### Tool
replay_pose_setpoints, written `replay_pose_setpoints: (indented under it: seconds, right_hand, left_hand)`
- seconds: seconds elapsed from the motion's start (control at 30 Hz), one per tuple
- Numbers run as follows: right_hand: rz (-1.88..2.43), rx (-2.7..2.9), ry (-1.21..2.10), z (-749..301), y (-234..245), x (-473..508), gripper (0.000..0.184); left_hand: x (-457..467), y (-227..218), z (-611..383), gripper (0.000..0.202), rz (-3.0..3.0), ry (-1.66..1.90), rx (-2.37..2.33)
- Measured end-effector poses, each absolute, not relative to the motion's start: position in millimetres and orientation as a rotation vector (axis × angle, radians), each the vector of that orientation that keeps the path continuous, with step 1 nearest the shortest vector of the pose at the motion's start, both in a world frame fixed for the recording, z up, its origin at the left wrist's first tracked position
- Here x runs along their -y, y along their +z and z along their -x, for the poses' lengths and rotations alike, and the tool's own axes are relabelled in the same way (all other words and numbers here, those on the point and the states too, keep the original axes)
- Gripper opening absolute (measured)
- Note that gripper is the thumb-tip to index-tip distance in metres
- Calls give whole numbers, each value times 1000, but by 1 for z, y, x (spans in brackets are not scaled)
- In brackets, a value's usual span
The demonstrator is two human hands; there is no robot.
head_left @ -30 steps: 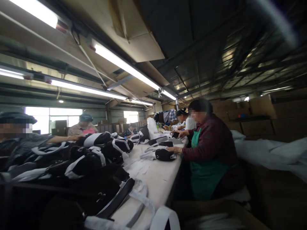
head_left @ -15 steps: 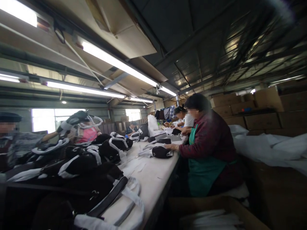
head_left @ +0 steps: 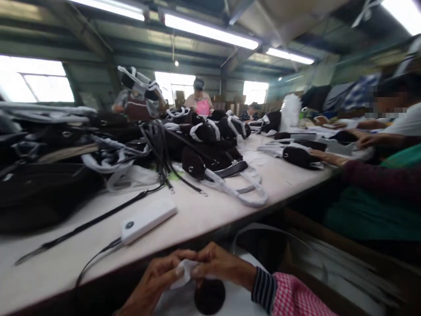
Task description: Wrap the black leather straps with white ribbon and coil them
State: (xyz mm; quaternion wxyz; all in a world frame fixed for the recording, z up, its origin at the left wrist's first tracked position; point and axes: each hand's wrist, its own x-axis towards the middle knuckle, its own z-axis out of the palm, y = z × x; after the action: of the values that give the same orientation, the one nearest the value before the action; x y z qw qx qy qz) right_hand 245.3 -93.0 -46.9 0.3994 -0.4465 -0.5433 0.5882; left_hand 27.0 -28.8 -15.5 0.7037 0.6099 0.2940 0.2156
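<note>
Low in the view, in front of the table edge, my left hand (head_left: 154,278) pinches a piece of thin white material (head_left: 187,271), paper or cloth. Meeting it from the other side, my right hand (head_left: 222,264) grips the same white piece between thumb and fingers. Beneath both hands a larger white sheet (head_left: 245,298) spreads out, and a dark round shape (head_left: 209,298) shows against it. What this dark shape belongs to, I cannot tell.
A white box-shaped device (head_left: 149,220) with a cable and a black strap (head_left: 98,221) lie on the table (head_left: 197,224). Black bags (head_left: 210,160) with white-wrapped handles are heaped beyond. At right a co-worker's hand (head_left: 329,157) touches a black bag; below stands a carton (head_left: 296,254) of white sheets.
The view has swung left and down. Both my hands, the white material, the device and the strap have come into sight; the co-worker in green now sits at the right edge.
</note>
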Motion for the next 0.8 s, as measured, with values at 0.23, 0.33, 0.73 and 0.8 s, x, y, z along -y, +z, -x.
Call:
replay_pose_setpoints:
  seconds: [0.23,0.33,0.73,0.8]
  right_hand:
    - [1564,1692,415,-227,-23,111,24]
    - [1541,1734,403,-217,-19,111,7]
    - [1626,1638,590,-200,-51,103,15]
    - [1632,1624,568,-197,-56,101,14]
  left_hand:
    - [20,-37,-26,31,-1305,462,-616]
    - [20,-38,-22,28,-1402,478,-565]
    - [25,-78,7,24,-2152,764,-621]
    - [22,-96,20,32,-2361,842,-596]
